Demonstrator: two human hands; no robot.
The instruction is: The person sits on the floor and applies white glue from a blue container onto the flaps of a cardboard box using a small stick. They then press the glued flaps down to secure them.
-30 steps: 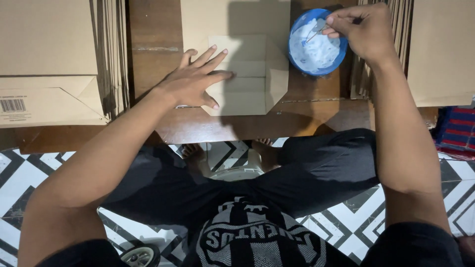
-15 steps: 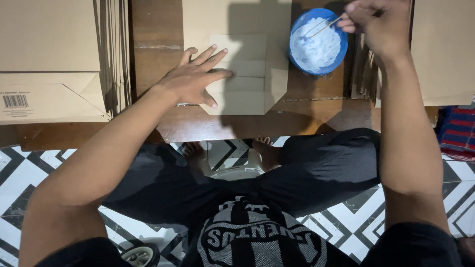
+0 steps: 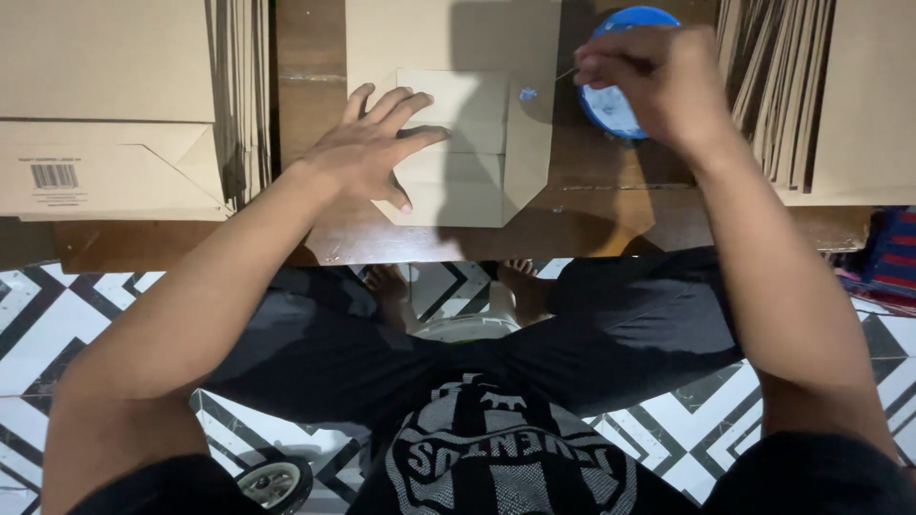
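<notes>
Left hand [image 3: 374,143] is lying flat, fingers spread, pressing down the folded brown paper bag [image 3: 468,143] on the wooden worktop [image 3: 305,86]. Right hand [image 3: 658,81] is pinching a thin stick [image 3: 565,73] over the round blue glue bowl [image 3: 615,100]. Flat cardboard stacks [image 3: 105,105] are crowding both sides, leaving a narrow lane.

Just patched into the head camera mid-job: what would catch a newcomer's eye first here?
First, the left hand spread flat on a folded brown paper bag at the middle of the dark wooden table. Next, the right hand pinching a thin stick over a round blue bowl of white paste, upper right. Stacks of flat brown paper bags flank both sides.
</notes>
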